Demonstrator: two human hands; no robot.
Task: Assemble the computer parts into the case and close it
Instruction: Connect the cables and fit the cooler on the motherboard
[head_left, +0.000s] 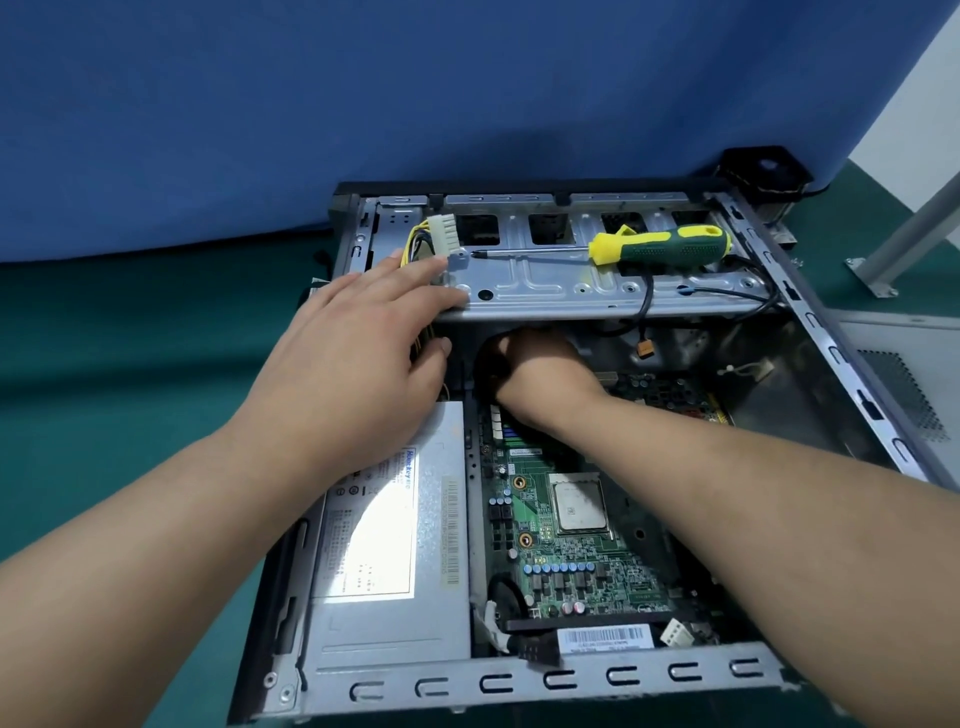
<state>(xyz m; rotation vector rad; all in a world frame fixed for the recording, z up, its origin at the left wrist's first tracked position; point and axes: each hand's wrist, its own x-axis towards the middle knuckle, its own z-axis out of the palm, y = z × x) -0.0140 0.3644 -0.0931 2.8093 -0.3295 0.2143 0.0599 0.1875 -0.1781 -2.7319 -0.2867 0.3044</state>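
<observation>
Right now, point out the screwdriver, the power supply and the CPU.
screwdriver (670, 245): head view, on its green-yellow handle.
power supply (384, 613): head view, on its bare metal top.
CPU (579, 503): head view, on its metal lid.

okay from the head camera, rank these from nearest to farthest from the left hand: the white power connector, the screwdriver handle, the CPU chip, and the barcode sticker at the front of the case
From the left hand:
1. White power connector, just past its fingertips, on the drive bracket's left end.
2. CPU chip, down to the right on the motherboard.
3. Screwdriver handle, far right on the bracket.
4. Barcode sticker, at the case's near edge.
</observation>
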